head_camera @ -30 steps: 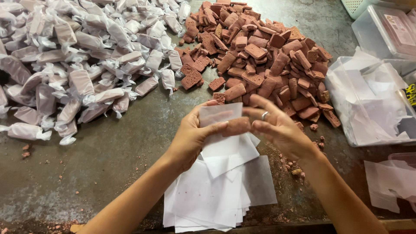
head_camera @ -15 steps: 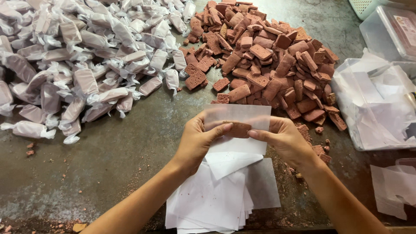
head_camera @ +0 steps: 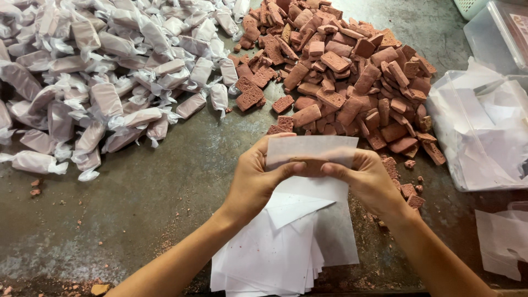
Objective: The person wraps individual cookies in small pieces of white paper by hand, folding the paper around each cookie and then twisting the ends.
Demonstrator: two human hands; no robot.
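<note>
My left hand [head_camera: 254,179] and my right hand [head_camera: 371,179] together hold a thin translucent white paper sheet [head_camera: 311,147] folded around a reddish-brown rectangular piece [head_camera: 309,166], thumbs pressing on its front. Below my hands lies a loose stack of white paper sheets [head_camera: 286,247]. A pile of bare reddish-brown pieces [head_camera: 352,71] sits just beyond my hands. A large heap of pieces wrapped in white paper with twisted ends [head_camera: 104,71] covers the upper left.
A clear plastic bag with more white sheets [head_camera: 484,132] lies at the right, a clear plastic box [head_camera: 498,33] behind it. More loose sheets [head_camera: 503,242] sit at lower right. Crumbs dot the dark worn tabletop [head_camera: 148,209].
My hands have lifted a sheet off the stack with a brown piece and folded the paper around it; both hands now grip it closer together.
</note>
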